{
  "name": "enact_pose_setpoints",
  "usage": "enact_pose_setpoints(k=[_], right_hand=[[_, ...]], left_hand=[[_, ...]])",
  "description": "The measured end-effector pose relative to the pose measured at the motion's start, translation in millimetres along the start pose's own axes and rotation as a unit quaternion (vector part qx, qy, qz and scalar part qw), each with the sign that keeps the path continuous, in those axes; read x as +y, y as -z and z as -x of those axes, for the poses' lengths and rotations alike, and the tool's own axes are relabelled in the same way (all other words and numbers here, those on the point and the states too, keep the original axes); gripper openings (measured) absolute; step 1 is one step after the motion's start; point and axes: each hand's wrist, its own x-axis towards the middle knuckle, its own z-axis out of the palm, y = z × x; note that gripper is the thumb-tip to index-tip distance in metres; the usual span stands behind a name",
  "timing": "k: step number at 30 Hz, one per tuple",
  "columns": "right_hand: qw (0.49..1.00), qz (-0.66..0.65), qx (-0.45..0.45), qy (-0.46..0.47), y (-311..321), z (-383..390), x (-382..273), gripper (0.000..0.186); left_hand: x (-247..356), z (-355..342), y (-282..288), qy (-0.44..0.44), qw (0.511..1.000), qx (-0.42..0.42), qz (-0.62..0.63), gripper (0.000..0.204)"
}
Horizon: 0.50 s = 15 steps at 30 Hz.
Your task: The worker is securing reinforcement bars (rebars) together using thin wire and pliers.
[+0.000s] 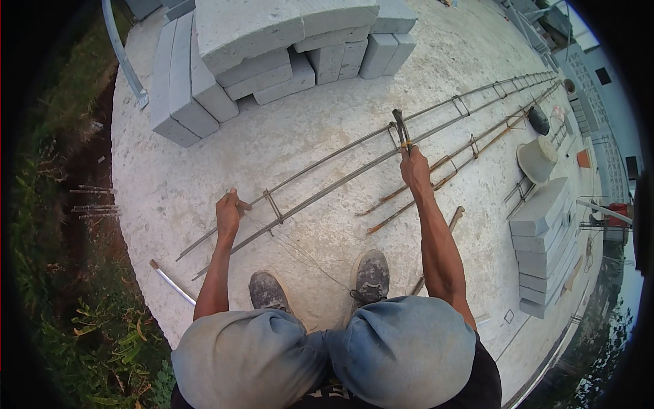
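A long steel rebar cage (334, 158) lies diagonally across the pale concrete, with square stirrups (272, 206) spaced along its bars. My right hand (415, 167) is closed around the handles of dark pincers (400, 127), whose head is beside a stirrup on the cage. At the cage's near left end, my left hand (229, 208) is closed in a pinch by the upper bar. Thin wire (306, 258) trails from near its fingers toward my right shoe (371, 276); the pinched end is too small to see clearly.
A second, rustier rebar cage (443, 178) lies to the right. Grey blocks (252, 41) are stacked ahead, with more blocks (541, 235) at right, near a bucket (537, 162). The slab's left edge (126, 259) drops toward plants and soil. A metal tube (172, 281) lies near that edge.
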Motion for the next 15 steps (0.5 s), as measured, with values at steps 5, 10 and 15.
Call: enact_pose_setpoints(k=[5, 10, 15], right_hand=[[0.95, -0.252, -0.119, -0.143, 25, 37, -29, 0.043], [0.866, -0.358, -0.269, -0.223, 25, 155, -50, 0.042], [0.903, -0.156, -0.349, -0.198, 21, 225, -43, 0.041]], left_hand=[[-12, -1, 17, -0.007, 1.0, 0.016, -0.014, 0.044], [-15, -22, 31, -0.016, 0.999, 0.011, -0.032, 0.045], [0, -20, 10, 0.014, 0.999, -0.008, -0.044, 0.048]])
